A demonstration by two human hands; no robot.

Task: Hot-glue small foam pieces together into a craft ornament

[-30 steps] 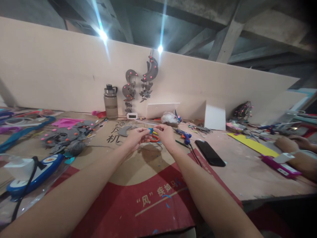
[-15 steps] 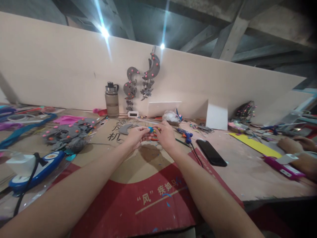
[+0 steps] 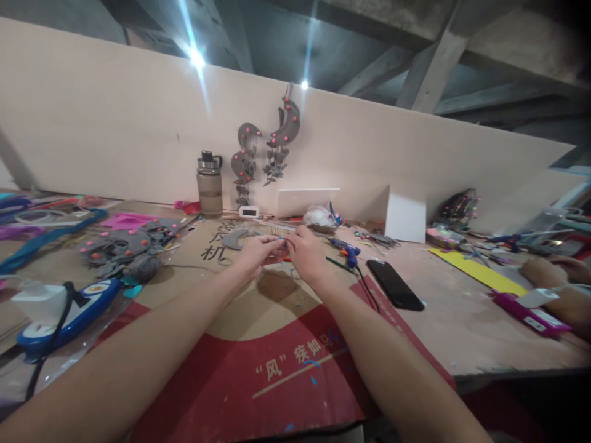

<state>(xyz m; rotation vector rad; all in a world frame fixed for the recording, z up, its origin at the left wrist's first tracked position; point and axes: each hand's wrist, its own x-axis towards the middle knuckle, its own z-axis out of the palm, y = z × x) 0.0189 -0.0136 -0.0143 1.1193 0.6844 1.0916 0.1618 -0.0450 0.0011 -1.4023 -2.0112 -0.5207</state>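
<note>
Over the cardboard sheet (image 3: 240,320), both hands meet with their fingertips together. My left hand (image 3: 259,253) is closed in a pinch on a small blue piece (image 3: 282,239), mostly hidden by the fingers. My right hand (image 3: 307,253) is closed right beside it, its fingertips at the same piece; what it grips itself is hidden. Just left of my left hand lies a grey crescent (image 3: 234,239). To the right of my right hand rests a blue glue gun (image 3: 348,251) with a black cord.
A black phone (image 3: 394,284) lies on the right. A bottle (image 3: 210,187) stands at the back near a small white digital display (image 3: 249,211). Grey crescent ornaments (image 3: 286,123) hang on the board. At left are a blue power strip (image 3: 69,323) and grey pieces (image 3: 127,246). Another person's hands (image 3: 547,274) are at far right.
My fingers have closed further round the small blue piece, and less of it shows. A yellow bit seen between the fingers before is now hidden. My right hand has turned slightly inward.
</note>
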